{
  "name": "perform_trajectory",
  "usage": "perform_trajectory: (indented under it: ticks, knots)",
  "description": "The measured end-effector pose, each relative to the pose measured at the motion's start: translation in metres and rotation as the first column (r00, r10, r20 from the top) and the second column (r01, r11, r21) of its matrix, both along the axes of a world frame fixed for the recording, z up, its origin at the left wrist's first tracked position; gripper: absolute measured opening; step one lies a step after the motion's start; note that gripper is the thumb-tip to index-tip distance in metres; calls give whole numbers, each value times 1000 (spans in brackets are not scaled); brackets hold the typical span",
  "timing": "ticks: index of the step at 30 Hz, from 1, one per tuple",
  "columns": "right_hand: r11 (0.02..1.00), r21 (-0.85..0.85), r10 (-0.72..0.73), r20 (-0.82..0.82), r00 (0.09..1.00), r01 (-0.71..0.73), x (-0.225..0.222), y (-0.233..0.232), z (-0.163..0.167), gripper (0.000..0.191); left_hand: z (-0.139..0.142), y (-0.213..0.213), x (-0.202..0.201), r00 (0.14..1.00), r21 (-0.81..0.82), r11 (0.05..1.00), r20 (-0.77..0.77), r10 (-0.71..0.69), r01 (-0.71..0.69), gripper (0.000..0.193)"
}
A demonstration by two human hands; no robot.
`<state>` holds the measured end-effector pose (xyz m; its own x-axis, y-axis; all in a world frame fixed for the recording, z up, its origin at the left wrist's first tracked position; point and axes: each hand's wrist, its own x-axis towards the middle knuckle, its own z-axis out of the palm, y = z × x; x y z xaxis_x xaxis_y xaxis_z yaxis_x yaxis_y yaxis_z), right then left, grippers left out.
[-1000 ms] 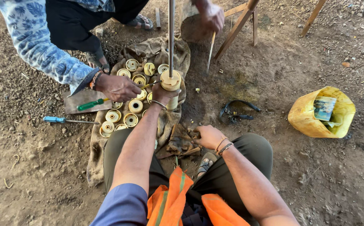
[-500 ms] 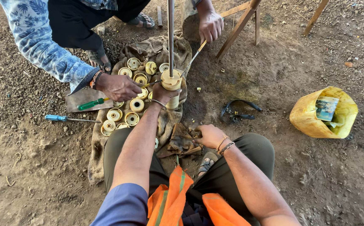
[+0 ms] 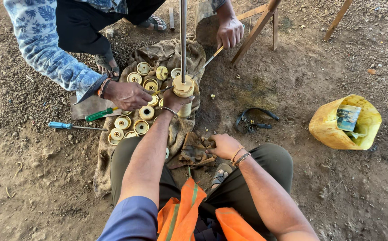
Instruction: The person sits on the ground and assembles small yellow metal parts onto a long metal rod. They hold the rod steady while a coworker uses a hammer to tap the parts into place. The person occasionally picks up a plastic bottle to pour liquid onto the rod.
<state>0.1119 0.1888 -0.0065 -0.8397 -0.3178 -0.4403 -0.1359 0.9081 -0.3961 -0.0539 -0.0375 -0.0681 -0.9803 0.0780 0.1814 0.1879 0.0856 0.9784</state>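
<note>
My left hand grips a stack of yellow round parts threaded on an upright metal rod. Resting near my knee, my right hand touches a dirty rag. Several more yellow round parts lie on a brown sack cloth on the dirt. Opposite me, another person's hand is among those parts, and their other hand holds a thin tool that points toward the rod.
A green-handled screwdriver and a blue-handled screwdriver lie left of the cloth. A cut yellow jug holding a tin sits at right. A black strap lies on the dirt. Wooden legs stand at the back.
The other person's far hand has come down with the thin tool, its tip now nearer the rod. My hands stay where they were.
</note>
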Motion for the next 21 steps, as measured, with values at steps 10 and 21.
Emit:
perform_trajectory:
  ticks: [10, 21]
  knots:
    - [1000, -19, -12, 18, 1000, 13, -1, 0, 0, 54, -7, 2, 0, 1000, -78, 997, 16, 7, -6, 77]
    - [999, -40, -20, 3, 1000, 20, 0, -5, 7, 52, -7, -3, 4, 999, -217, 975, -15, 43, -46, 81]
